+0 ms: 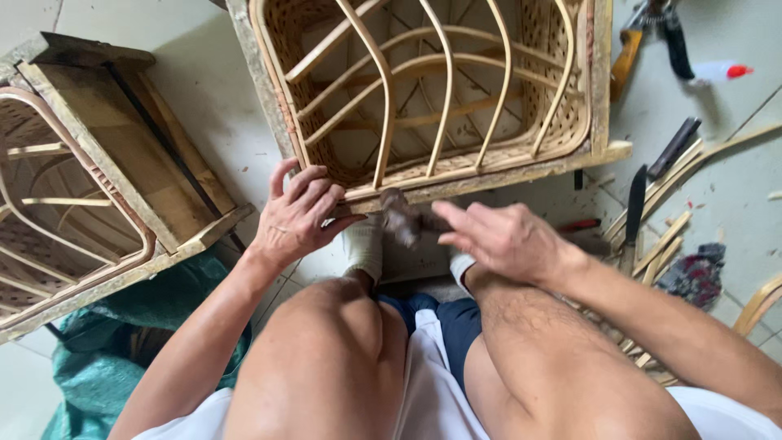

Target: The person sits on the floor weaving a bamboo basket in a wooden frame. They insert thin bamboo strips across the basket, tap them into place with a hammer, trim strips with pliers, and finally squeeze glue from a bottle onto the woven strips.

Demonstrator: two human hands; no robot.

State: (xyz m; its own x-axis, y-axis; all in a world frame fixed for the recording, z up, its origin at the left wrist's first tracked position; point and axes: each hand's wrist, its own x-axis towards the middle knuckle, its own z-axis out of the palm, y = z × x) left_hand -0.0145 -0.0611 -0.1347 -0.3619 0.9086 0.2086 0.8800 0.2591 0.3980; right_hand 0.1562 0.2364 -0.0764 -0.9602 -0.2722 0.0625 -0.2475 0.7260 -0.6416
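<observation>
A woven rattan basket in a wooden frame (505, 171) lies on the floor in front of my knees, its bent cane ribs (440, 90) arching over the inside. My left hand (300, 213) rests on the frame's near left corner, fingers spread over the rim. My right hand (498, 236) hovers just below the frame's near edge, fingers loosely stretched toward a small dark brown object (401, 218) that sits against that edge. Whether the right fingers touch it is unclear.
A second framed rattan basket (98, 195) leans at the left above a green sack (122, 326). At the right lie cane strips (664, 236), a dark knife (634, 213), pliers (652, 24), a small bottle with a red cap (721, 72) and a crumpled rag (696, 273).
</observation>
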